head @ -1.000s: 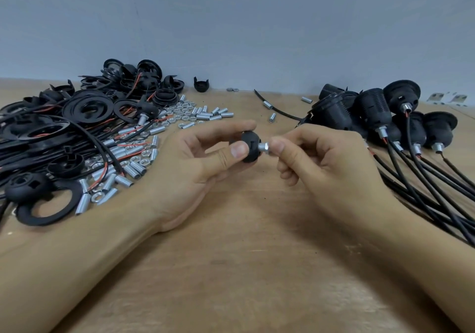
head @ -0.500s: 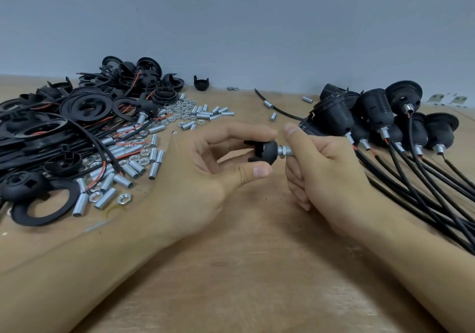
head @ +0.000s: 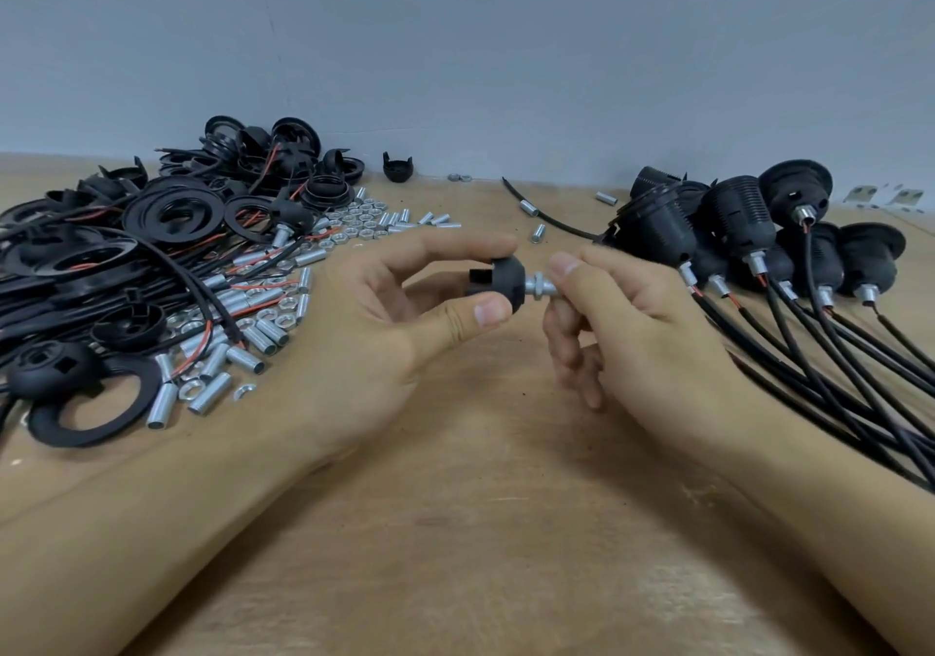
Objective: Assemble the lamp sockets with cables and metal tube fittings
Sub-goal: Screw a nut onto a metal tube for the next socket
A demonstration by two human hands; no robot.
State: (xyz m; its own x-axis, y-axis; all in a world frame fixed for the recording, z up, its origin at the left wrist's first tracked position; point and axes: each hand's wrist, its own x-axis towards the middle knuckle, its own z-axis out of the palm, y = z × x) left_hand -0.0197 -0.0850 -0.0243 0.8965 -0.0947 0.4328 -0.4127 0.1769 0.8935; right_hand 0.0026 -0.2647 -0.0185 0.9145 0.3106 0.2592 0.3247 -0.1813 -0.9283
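While the left hand (head: 384, 321) pinches a black socket cap (head: 498, 281), right hand (head: 642, 321) grips its metal tube fitting (head: 539, 285), above the table (head: 480, 529).

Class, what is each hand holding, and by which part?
Left hand pinches the black socket cap by its rim; right hand pinches the metal tube sticking from it.

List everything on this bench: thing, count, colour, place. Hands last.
socket cap: one, black, held above the table's middle
metal tube fitting: one, silver, sticking out of the cap's right side
assembled sockets with cables: several, black, right
loose tubes and nuts: many, silver, left
rings, caps and wires: a heap, black with red, far left
table: one, wooden
wall: grey, behind
left hand: pinches the cap
right hand: pinches the fitting
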